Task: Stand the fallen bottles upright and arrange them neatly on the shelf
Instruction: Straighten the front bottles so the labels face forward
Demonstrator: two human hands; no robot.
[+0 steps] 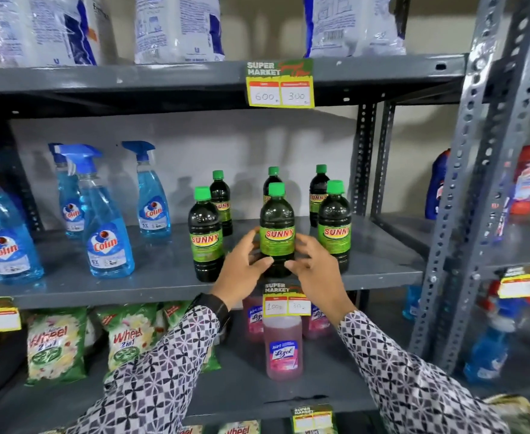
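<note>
Hands: left hand [245,267] and right hand [315,270] seemingly cupping the middle bottle [277,230], upright, frame centre.
Shelf [163,277]: five more bottles upright.

On the middle shelf [170,286] six dark Sunny bottles with green caps stood upright, three in front and three behind. The left hand [242,270] and right hand [315,270] were cupped around the lower part of the front centre bottle [277,227], fingers touching its sides below the label. The front left bottle [205,236] stood just beside the left hand, the front right bottle [334,223] just beside the right. Blue Colin sprayers [107,233] stood upright on the same shelf, well to the left. A price tag [287,300] hung on the shelf edge beneath the hands. Pink Lizol bottles [283,349] stood on the shelf below, with Wheel packets [57,343] to their left.
</note>
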